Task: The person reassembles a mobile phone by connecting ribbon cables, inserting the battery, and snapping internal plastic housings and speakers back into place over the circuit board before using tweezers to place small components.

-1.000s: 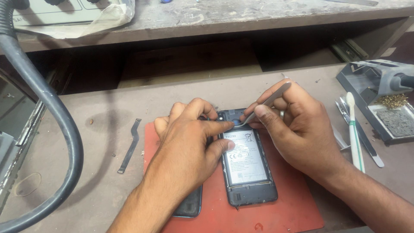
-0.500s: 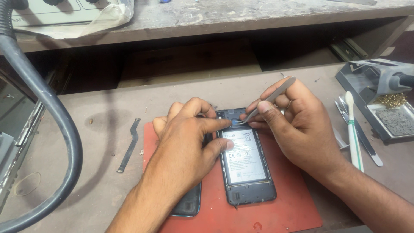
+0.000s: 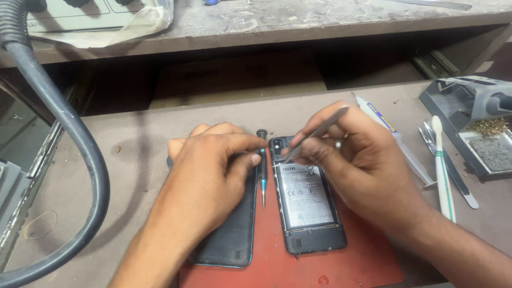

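An opened phone [image 3: 308, 205] with its battery exposed lies on a red mat [image 3: 341, 264]. My right hand [image 3: 362, 165] pinches thin metal tweezers [image 3: 319, 129] whose tips touch the phone's top edge near the camera. My left hand [image 3: 205, 181] rests on the dark back cover [image 3: 229, 242] beside the phone. Its thumb and forefinger grip a small black screwdriver [image 3: 262, 170] with a blue tip, which lies between cover and phone.
A thick black hose [image 3: 64, 122] curves down the left side. At the right are a soldering stand [image 3: 469, 106] with brass wool, a white-and-green brush [image 3: 442, 170], a flat metal tool [image 3: 456, 176] and a glue tube [image 3: 392, 136]. A worn shelf [image 3: 298, 21] overhangs the back.
My left hand has slid left off the phone and now pinches the small screwdriver. The right hand has lifted the tweezers slightly, with their tips still at the phone's top.
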